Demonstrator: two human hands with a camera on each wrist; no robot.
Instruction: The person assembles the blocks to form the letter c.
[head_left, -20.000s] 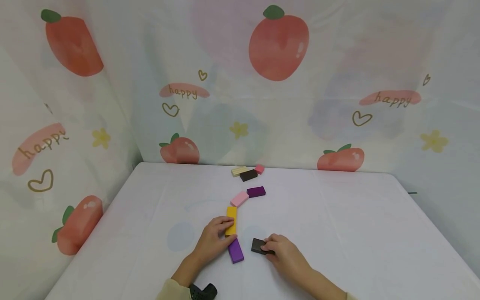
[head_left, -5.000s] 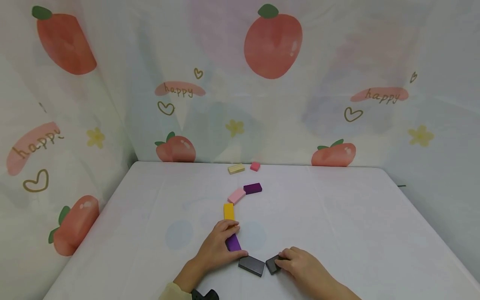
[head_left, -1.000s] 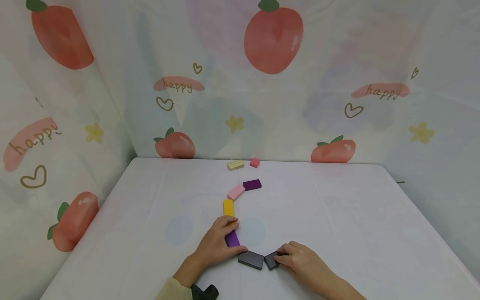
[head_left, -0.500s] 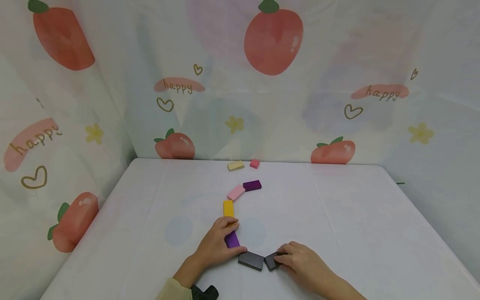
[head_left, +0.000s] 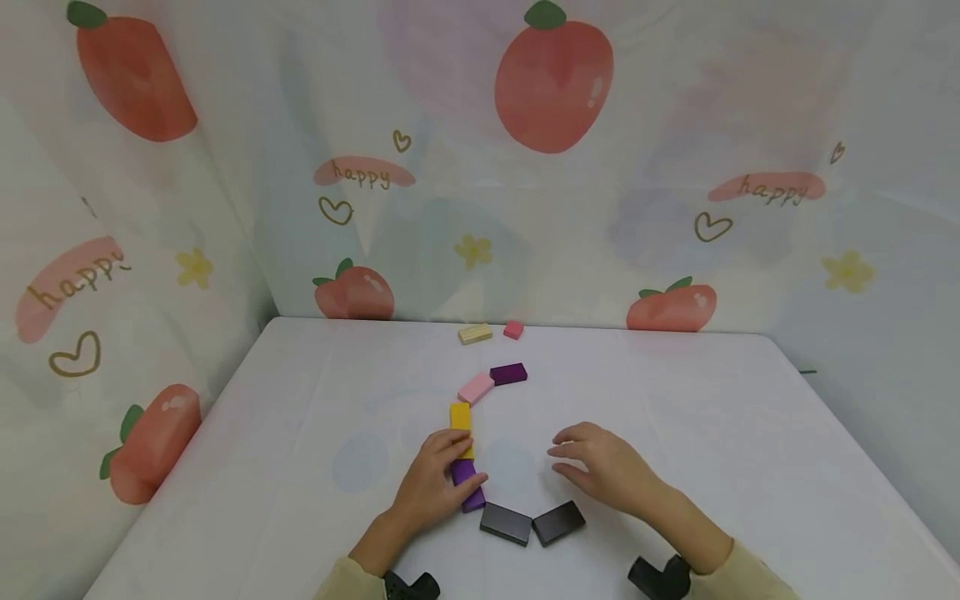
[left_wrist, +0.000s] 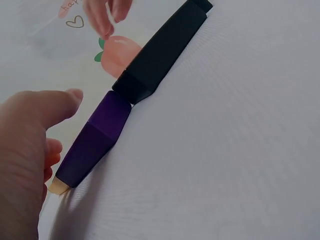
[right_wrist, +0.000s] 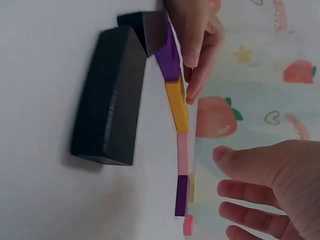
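In the head view, a curved row of flat blocks runs toward me: dark purple (head_left: 508,373), pink (head_left: 476,388), yellow (head_left: 461,414), purple (head_left: 474,502), then a left dark grey block (head_left: 506,524) and a right dark grey block (head_left: 558,523), corners meeting. My left hand (head_left: 437,477) is beside the row, fingertips at the yellow block and thumb over the purple one. The left wrist view shows that thumb (left_wrist: 62,107) apart from the purple block (left_wrist: 95,145). My right hand (head_left: 611,469) hovers beyond the right dark block, fingers spread loosely, holding nothing.
A cream block (head_left: 475,334) and a small coral-red block (head_left: 513,330) lie at the back edge of the white table (head_left: 660,392). A printed curtain (head_left: 450,108) rises behind. Black wrist devices (head_left: 660,577) show at both sleeves.
Over twenty seconds, two dark blocks joined the row's near end, one from the back group. Since half a second ago, my right hand released its block and moved away; my left thumb shifted up.
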